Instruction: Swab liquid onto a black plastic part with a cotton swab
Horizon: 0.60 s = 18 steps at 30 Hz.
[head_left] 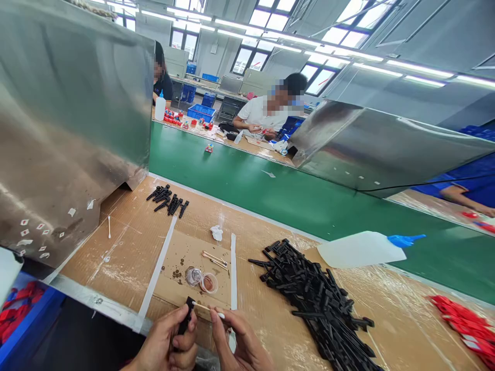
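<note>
Black plastic strip in left hand, cotton swab in right hand.

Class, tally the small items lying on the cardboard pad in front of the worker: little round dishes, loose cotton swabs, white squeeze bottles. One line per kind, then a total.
Round dishes: 2
Loose cotton swabs: 2
White squeeze bottle: 1
Total: 5

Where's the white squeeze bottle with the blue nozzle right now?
In the head view, the squeeze bottle lies on its side on the right, at the green belt's near edge, just beyond the pile of black parts.
</note>
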Available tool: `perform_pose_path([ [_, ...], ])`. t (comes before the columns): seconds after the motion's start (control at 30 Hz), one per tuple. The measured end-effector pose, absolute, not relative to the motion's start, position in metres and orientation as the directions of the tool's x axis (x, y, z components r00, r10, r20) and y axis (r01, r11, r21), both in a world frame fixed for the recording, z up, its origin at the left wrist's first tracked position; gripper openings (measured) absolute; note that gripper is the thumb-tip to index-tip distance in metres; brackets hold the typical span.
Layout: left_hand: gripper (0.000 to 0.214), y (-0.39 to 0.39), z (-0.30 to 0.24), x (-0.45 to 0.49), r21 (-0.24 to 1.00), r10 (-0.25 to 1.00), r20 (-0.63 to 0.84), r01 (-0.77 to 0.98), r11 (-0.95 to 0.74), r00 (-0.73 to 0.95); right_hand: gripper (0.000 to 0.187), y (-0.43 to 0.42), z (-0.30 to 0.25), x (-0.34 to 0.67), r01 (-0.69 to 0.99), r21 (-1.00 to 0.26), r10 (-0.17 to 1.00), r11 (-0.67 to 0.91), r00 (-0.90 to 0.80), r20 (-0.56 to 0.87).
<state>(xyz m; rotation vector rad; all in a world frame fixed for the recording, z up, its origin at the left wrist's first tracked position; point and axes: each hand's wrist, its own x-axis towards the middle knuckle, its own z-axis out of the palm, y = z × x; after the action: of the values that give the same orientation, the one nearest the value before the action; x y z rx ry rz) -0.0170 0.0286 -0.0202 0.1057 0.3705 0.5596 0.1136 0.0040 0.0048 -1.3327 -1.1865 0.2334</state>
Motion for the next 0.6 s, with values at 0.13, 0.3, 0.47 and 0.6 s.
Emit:
perform_pose_path([
  [0.13,0.050,0.030,-0.017,-0.016,0.217,0.540,-0.298,-0.495,0.841,0.787,0.009,0.003,0.007,0.110,0.478,-0.822,0.711,0.309,0.458,0.534],
  [0.3,0.051,0.028,-0.027,-0.014,0.213,0.544,-0.292,-0.501,0.839,0.787,0.007,0.005,0.006,0.109,0.438,-0.812,0.698,0.385,0.438,0.567],
  [0.47,0.050,0.029,-0.030,-0.015,0.229,0.547,-0.264,-0.499,0.836,0.794,0.005,0.005,0.002,0.107,0.400,-0.840,0.698,0.367,0.479,0.533],
  [0.6,0.050,0.032,-0.028,-0.016,0.254,0.559,-0.224,-0.506,0.824,0.799,0.010,0.005,-0.006,0.110,0.225,-0.933,0.710,0.281,0.606,0.360],
])
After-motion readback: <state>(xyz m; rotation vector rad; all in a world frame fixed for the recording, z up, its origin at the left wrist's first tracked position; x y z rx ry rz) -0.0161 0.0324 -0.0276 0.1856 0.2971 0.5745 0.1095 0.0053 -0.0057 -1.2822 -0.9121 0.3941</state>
